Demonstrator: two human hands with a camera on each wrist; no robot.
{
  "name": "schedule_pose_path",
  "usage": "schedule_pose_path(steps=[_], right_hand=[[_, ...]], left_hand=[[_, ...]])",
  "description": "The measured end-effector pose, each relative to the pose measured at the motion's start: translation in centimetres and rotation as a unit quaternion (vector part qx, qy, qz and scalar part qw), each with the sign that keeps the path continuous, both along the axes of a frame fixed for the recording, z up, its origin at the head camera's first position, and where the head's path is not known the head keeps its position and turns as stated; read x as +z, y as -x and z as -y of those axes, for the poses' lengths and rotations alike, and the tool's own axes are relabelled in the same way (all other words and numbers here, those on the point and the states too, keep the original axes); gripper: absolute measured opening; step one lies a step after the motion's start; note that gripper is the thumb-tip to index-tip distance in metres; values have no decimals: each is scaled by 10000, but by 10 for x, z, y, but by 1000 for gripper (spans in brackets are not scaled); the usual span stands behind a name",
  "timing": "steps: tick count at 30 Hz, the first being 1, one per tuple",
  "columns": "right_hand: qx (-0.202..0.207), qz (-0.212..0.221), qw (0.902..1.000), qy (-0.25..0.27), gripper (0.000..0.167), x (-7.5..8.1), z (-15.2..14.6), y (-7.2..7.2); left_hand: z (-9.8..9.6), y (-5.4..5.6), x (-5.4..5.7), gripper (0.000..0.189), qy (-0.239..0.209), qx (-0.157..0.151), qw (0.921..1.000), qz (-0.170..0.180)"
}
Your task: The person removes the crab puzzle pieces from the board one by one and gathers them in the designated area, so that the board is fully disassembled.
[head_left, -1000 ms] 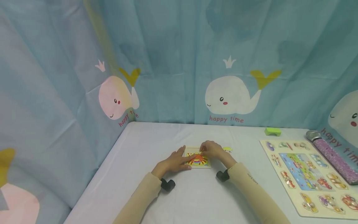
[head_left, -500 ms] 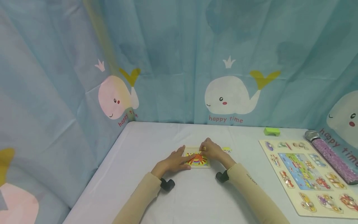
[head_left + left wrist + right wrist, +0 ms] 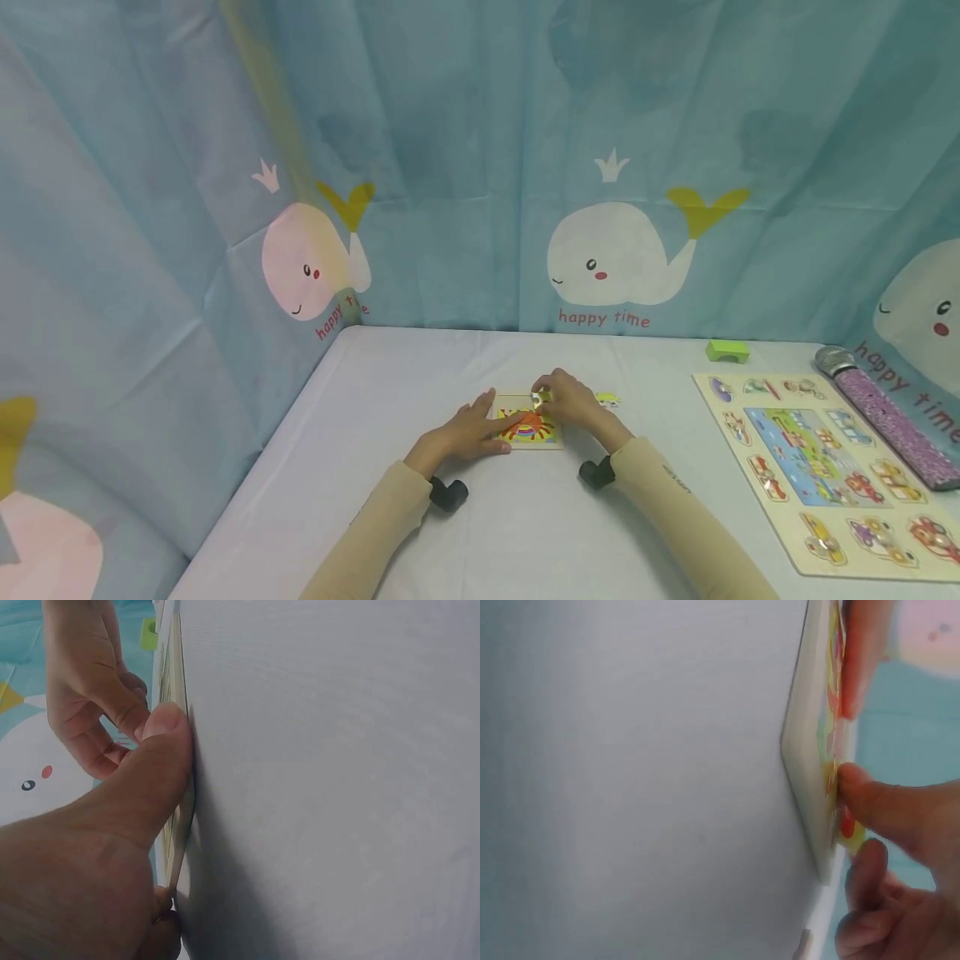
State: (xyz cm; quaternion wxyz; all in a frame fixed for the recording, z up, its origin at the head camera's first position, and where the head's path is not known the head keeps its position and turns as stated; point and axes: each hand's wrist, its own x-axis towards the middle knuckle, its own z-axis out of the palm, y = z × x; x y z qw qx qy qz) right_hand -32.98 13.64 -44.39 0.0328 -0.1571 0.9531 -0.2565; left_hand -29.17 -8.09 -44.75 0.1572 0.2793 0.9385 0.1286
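A small wooden jigsaw puzzle (image 3: 528,429) with a red crab picture lies on the white table. My left hand (image 3: 468,431) rests over its left side, fingers spread. Its index finger reaches across the crab, and the thumb (image 3: 169,727) presses at the near edge of the frame. At the puzzle's upper right corner, my right hand (image 3: 568,400) pinches a yellow and red puzzle piece (image 3: 849,829) between thumb and fingers, tilted up from the frame. Another yellow-green puzzle piece (image 3: 607,400) lies on the table just right of the right hand.
To the right lies a large wooden knob puzzle board (image 3: 817,467) with vehicle and animal pieces. Beyond it is a glittery pink microphone (image 3: 892,417). A green arched block (image 3: 727,351) sits at the back edge, before a blue whale-print curtain (image 3: 450,167).
The right fingers have shifted slightly and tilted the puzzle piece, so more of it shows at the upper right corner. The left hand keeps its place on the puzzle.
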Motion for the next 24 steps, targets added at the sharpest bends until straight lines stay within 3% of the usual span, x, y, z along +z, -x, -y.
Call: schedule_pose_path(steps=[12, 18, 24], right_hand=[[-212, 275, 9901, 1357, 17, -5, -16, 9], [-685, 855, 9773, 1815, 15, 3, -24, 14], [-1187, 955, 9690, 1947, 25, 13, -46, 17]], left_hand=[[-1, 0, 0, 60, 55, -22, 10000, -46], [0, 1, 2, 59, 26, 87, 10000, -23], [0, 2, 1, 59, 55, -17, 10000, -66]])
